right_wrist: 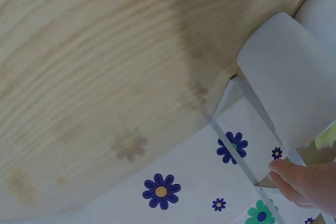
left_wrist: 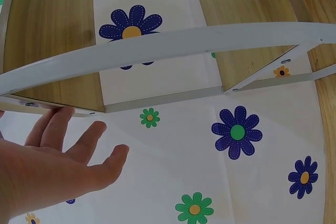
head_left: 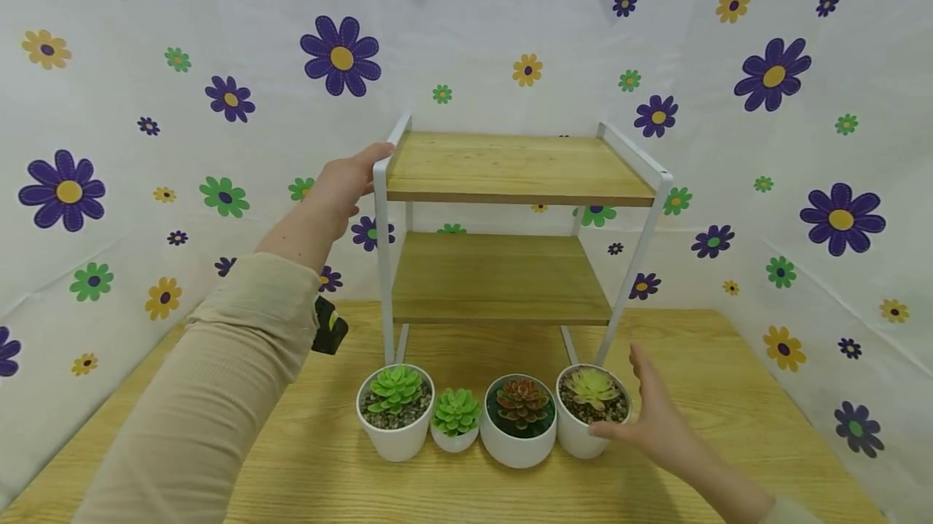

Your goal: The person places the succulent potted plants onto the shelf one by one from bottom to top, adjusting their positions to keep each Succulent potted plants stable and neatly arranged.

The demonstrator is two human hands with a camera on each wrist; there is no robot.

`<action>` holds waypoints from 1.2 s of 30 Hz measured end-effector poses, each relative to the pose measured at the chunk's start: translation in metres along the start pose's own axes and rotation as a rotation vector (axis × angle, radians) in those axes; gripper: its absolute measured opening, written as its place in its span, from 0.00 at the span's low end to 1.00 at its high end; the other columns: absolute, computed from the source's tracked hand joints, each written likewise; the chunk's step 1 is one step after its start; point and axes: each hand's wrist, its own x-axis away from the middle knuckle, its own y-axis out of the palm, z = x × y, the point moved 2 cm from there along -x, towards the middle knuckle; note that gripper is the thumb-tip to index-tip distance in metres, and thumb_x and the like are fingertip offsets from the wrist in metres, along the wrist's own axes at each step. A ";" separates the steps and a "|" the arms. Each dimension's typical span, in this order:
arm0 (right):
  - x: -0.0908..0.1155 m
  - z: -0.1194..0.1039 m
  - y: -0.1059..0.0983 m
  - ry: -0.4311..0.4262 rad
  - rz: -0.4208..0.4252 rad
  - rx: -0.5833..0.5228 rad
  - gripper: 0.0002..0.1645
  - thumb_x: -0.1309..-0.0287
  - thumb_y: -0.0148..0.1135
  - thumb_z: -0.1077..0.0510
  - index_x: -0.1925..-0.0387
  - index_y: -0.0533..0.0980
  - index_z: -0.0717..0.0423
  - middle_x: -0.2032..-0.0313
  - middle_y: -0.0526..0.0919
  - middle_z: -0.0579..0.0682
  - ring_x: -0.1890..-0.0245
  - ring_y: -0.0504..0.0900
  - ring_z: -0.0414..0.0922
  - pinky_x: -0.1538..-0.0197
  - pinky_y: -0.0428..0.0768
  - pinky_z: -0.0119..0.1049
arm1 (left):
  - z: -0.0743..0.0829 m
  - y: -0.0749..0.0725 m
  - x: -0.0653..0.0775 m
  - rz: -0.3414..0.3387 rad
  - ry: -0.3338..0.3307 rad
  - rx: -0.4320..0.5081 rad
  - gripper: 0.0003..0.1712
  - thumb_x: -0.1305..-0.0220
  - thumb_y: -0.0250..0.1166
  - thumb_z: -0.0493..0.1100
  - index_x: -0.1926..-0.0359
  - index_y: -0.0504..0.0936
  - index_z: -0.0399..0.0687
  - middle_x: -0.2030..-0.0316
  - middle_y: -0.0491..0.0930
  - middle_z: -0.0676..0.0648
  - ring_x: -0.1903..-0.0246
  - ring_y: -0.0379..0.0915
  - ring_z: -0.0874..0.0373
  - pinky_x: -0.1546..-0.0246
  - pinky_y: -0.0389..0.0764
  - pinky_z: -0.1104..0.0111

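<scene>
A two-tier shelf with wooden boards [head_left: 503,277] and a white metal frame [head_left: 636,155] stands on the table. My left hand [head_left: 342,188] is at its upper left side, fingertips touching the frame's edge. The left wrist view shows that hand [left_wrist: 63,156] with thumb and fingers spread, not wrapped round anything. Before the shelf, several white pots with succulents stand in a row. My right hand [head_left: 656,419] is beside the rightmost pot [head_left: 583,436], thumb near its front and fingers spread apart behind. In the right wrist view the pot [right_wrist: 289,77] is beyond the fingers [right_wrist: 294,179].
Left of that pot are a round pot with a reddish succulent [head_left: 519,441], a small pot with a green succulent [head_left: 456,415] and a larger pot [head_left: 397,435]. A flower-patterned white cloth [head_left: 466,30] surrounds the wooden table [head_left: 313,435].
</scene>
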 end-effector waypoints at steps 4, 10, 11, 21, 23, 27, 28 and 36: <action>0.002 0.007 0.005 0.003 -0.014 -0.010 0.75 0.63 0.77 0.53 0.31 0.32 0.69 0.32 0.42 0.75 0.34 0.47 0.73 0.35 0.53 0.66 | 0.000 0.000 -0.001 -0.003 0.001 -0.008 0.45 0.39 0.46 0.71 0.29 0.54 0.52 0.27 0.51 0.46 0.29 0.45 0.45 0.31 0.47 0.44; 0.003 0.016 0.012 0.016 -0.035 -0.041 0.75 0.62 0.77 0.55 0.31 0.30 0.70 0.33 0.42 0.77 0.34 0.47 0.74 0.36 0.54 0.66 | 0.000 0.000 -0.001 -0.007 -0.001 -0.007 0.44 0.39 0.46 0.71 0.29 0.54 0.53 0.27 0.51 0.47 0.28 0.45 0.47 0.30 0.47 0.46; 0.003 0.017 0.013 0.012 -0.035 -0.051 0.75 0.62 0.77 0.55 0.31 0.31 0.71 0.33 0.42 0.78 0.35 0.47 0.74 0.36 0.53 0.67 | 0.000 0.000 -0.001 -0.008 0.002 -0.004 0.44 0.39 0.46 0.71 0.29 0.54 0.53 0.27 0.50 0.47 0.28 0.45 0.48 0.30 0.47 0.47; 0.003 0.024 0.019 0.035 -0.060 -0.062 0.73 0.61 0.76 0.56 0.31 0.31 0.72 0.33 0.42 0.78 0.34 0.48 0.74 0.36 0.53 0.68 | -0.001 0.000 -0.004 -0.012 0.004 -0.010 0.43 0.38 0.45 0.70 0.29 0.56 0.53 0.28 0.53 0.48 0.28 0.47 0.49 0.29 0.49 0.50; 0.002 0.025 0.020 0.034 -0.051 -0.067 0.72 0.61 0.76 0.57 0.32 0.33 0.73 0.33 0.43 0.78 0.34 0.49 0.73 0.36 0.53 0.68 | -0.001 0.000 -0.005 -0.010 0.003 -0.011 0.42 0.38 0.45 0.70 0.29 0.56 0.54 0.28 0.53 0.48 0.28 0.46 0.49 0.30 0.49 0.49; 0.000 0.026 0.023 0.068 -0.058 -0.061 0.69 0.60 0.76 0.56 0.33 0.36 0.75 0.35 0.48 0.78 0.34 0.53 0.72 0.35 0.56 0.65 | -0.002 0.000 -0.006 -0.012 -0.002 -0.009 0.42 0.38 0.45 0.70 0.29 0.57 0.55 0.28 0.53 0.49 0.28 0.46 0.49 0.30 0.49 0.49; 0.000 0.027 0.023 0.080 -0.061 -0.064 0.68 0.59 0.75 0.55 0.33 0.37 0.75 0.35 0.50 0.78 0.35 0.54 0.72 0.35 0.56 0.65 | -0.002 0.000 -0.006 -0.013 -0.003 -0.008 0.42 0.38 0.45 0.70 0.30 0.57 0.55 0.28 0.53 0.49 0.28 0.46 0.49 0.30 0.49 0.49; -0.005 0.030 0.026 0.123 -0.049 -0.097 0.61 0.58 0.74 0.55 0.34 0.44 0.75 0.38 0.61 0.75 0.38 0.63 0.69 0.38 0.65 0.61 | 0.000 0.000 -0.002 -0.014 0.008 -0.001 0.42 0.37 0.45 0.70 0.29 0.57 0.54 0.28 0.52 0.49 0.28 0.46 0.49 0.29 0.49 0.50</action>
